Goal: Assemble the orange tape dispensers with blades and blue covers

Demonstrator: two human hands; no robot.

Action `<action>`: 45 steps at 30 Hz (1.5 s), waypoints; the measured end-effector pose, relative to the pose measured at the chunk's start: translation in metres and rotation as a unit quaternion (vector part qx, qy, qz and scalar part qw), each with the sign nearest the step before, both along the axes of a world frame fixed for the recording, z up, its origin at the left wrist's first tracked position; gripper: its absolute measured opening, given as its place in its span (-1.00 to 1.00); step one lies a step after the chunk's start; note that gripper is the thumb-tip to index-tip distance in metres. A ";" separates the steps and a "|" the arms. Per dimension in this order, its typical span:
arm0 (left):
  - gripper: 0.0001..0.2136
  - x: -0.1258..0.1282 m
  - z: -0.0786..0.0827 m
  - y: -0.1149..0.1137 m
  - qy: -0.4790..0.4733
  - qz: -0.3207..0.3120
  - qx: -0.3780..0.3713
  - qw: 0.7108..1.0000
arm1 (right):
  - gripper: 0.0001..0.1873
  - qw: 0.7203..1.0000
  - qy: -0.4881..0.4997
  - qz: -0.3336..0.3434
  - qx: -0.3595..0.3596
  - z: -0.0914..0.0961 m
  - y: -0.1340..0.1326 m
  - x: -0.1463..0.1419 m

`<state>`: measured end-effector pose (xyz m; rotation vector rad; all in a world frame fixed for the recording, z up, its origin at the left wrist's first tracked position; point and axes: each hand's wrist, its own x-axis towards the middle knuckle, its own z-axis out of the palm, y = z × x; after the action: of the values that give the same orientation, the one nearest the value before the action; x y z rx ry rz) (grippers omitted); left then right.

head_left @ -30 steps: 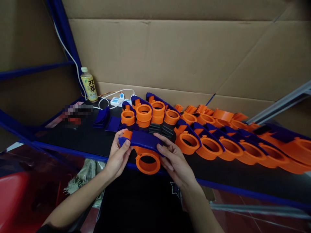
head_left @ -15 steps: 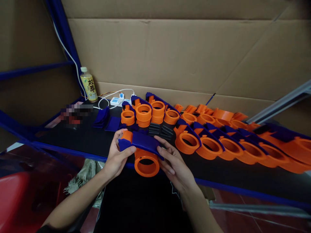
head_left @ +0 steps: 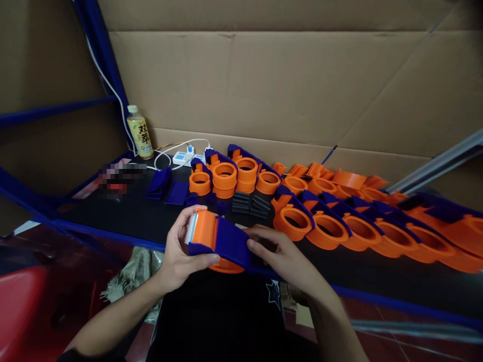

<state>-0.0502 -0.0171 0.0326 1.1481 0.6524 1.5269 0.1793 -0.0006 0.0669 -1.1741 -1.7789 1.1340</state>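
Note:
An orange and blue tape dispenser (head_left: pixel 231 240) is held between both hands above the table's front edge. My left hand (head_left: pixel 180 251) grips its left end, thumb on the blue side, close to a toothed metal blade (head_left: pixel 191 229). My right hand (head_left: pixel 281 254) is closed around the other end, its thumb on the blue cover. Most of the orange ring (head_left: pixel 226 266) underneath is hidden by the cover. Just beyond lie black strips (head_left: pixel 245 202) in small piles and flat blue pieces (head_left: pixel 176 192).
Rows of similar tape dispensers (head_left: pixel 294 221) stretch along the black table (head_left: pixel 124 216) to the right. A drink bottle (head_left: pixel 139 133) and a white power strip (head_left: pixel 184 157) with cables stand at the back. Cardboard (head_left: pixel 245 80) walls the far side. A red seat (head_left: pixel 22 306) is at lower left.
The tape dispenser has been tilted, so its top cover and toothed blade now face me and the ring has turned under. My right hand has rolled over along with it.

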 end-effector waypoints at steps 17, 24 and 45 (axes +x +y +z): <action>-0.27 -0.002 0.006 -0.003 0.087 -0.051 0.083 0.991 | -0.88 0.991 0.137 -0.003 0.004 0.011 -0.007 -0.035; -0.27 0.000 0.007 -0.002 0.112 -0.034 0.132 0.984 | -0.86 0.996 0.083 0.023 0.023 0.013 -0.010 -0.029; -0.26 0.006 0.008 -0.011 0.159 -0.013 0.161 0.974 | -0.89 0.980 0.174 0.064 -0.068 0.012 -0.016 -0.017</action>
<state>-0.0442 -0.0285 0.0410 1.6657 0.6104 1.4737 0.1619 -0.0162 0.0790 -0.8797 -1.5419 1.4593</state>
